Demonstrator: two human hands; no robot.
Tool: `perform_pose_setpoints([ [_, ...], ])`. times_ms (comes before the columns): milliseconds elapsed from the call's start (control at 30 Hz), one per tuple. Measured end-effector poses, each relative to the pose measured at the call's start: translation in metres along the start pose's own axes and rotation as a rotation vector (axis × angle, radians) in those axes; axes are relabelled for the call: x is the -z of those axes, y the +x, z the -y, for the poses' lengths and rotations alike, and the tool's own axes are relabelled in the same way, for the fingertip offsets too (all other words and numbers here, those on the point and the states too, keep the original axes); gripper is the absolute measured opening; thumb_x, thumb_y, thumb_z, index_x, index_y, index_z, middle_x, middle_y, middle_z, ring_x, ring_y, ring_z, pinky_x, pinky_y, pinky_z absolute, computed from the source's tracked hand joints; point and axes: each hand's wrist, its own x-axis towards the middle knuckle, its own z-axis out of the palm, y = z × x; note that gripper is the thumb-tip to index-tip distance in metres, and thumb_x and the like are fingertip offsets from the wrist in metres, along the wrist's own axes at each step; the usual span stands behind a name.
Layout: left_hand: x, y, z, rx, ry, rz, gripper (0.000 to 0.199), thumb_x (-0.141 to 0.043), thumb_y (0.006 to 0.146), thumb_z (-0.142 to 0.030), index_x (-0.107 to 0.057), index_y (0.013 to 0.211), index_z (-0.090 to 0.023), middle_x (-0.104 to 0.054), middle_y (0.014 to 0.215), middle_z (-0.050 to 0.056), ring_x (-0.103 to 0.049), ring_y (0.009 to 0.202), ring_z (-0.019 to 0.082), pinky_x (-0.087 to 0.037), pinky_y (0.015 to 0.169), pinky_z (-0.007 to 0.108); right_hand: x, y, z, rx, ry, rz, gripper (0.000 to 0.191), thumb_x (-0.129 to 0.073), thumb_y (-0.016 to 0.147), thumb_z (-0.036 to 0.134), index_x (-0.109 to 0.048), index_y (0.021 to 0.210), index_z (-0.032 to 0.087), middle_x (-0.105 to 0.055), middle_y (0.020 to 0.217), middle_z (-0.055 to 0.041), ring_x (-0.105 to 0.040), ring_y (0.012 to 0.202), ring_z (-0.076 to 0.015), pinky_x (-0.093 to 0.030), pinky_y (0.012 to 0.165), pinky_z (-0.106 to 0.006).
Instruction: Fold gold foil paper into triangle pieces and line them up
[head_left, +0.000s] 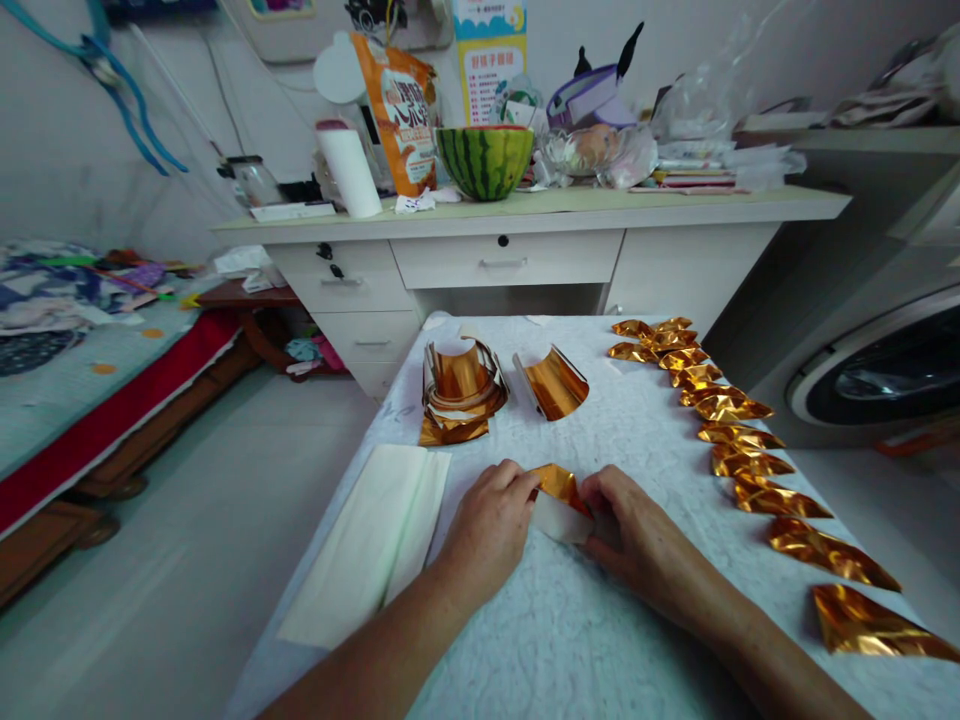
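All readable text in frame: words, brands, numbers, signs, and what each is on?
"好孩子": red heading on wall poster; its last characters and smaller lines too blurred.
Orange pouch: large white characters, too blurred to read.
Held gold foil: no text visible.

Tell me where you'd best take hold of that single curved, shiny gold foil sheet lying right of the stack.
Probably by the upturned right edge of the curved gold foil sheet, pinched lightly from the right: the sheet bows like a trough, which seems to lift that edge, while the stack of curled gold foil sheets lies close on its left.
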Motion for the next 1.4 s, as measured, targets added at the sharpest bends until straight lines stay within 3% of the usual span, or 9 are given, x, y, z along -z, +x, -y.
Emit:
perform_pose_setpoints([
  [167,-0.003,0.0,0.001,-0.033,0.013,-0.007,0.035,-0.049,0.086,-0.006,-0.057,0.117,-0.022,-0.058,0.105,0.003,-0.051,0.1,0.02,-0.044,0.091,0.035,0.003,0.004,0.0,0.06,0.012,0.047,0.019,-0.059,0.073,0.004,-0.059,0.083,0.021,-0.06,0.09,-0.0042,-0.056,0.085,-0.0193,-0.045,0.076,-0.033],
  [333,-0.004,-0.006,-0.005,0.019,0.01,-0.056,0.035,-0.051,0.087,-0.011,-0.056,0.12,-0.021,-0.056,0.109,0.005,-0.049,0.102,0.022,-0.041,0.094,0.041,0.002,0.006,-0.001,0.083,0.037,0.048,0.017,-0.06,0.076,0.004,-0.062,0.081,0.021,-0.062,0.09,-0.0038,-0.057,0.087,-0.0192,-0.045,0.078,-0.033],
  [567,-0.008,-0.01,-0.021,-0.049,-0.143,-0.083,0.019,-0.069,0.078,-0.019,-0.063,0.095,-0.022,-0.057,0.099,0.003,-0.05,0.099,0.023,-0.042,0.089,0.039,0.0,0.007,-0.003,0.111,0.045,0.016,0.012,-0.063,0.079,0.009,-0.064,0.082,0.021,-0.062,0.088,-0.0036,-0.057,0.085,-0.0188,-0.044,0.076,-0.032],
  [733,-0.015,-0.008,-0.021,-0.056,-0.097,-0.03,0.007,-0.063,0.082,-0.014,-0.063,0.079,-0.021,-0.059,0.088,0.002,-0.053,0.091,0.021,-0.042,0.082,0.036,0.0,0.007,-0.001,0.077,0.029,0.007,0.007,-0.063,0.08,0.013,-0.06,0.081,0.02,-0.062,0.083,-0.003,-0.056,0.08,-0.0187,-0.044,0.073,-0.032],
  [1067,-0.018,-0.006,-0.018,0.041,-0.114,-0.072,0.01,-0.057,0.083,-0.012,-0.059,0.075,-0.019,-0.055,0.088,0.002,-0.053,0.088,0.018,-0.043,0.078,0.032,0.01,0.006,0.001,0.041,0.076,0.069,0.017,-0.057,0.078,0.008,-0.062,0.086,0.021,-0.064,0.085,-0.0019,-0.057,0.082,-0.0182,-0.044,0.075,-0.032],
  [1400,-0.02,-0.002,-0.019,0.072,-0.09,-0.09,0.011,-0.055,0.08,-0.011,-0.057,0.073,-0.02,-0.052,0.087,0.001,-0.054,0.085,0.017,-0.045,0.077,0.031,0.006,0.006,-0.006,0.05,0.125,0.029,0.02,-0.048,0.085,0.009,-0.063,0.09,0.022,-0.066,0.087,-0.0021,-0.058,0.085,-0.0185,-0.046,0.078,-0.033],
])
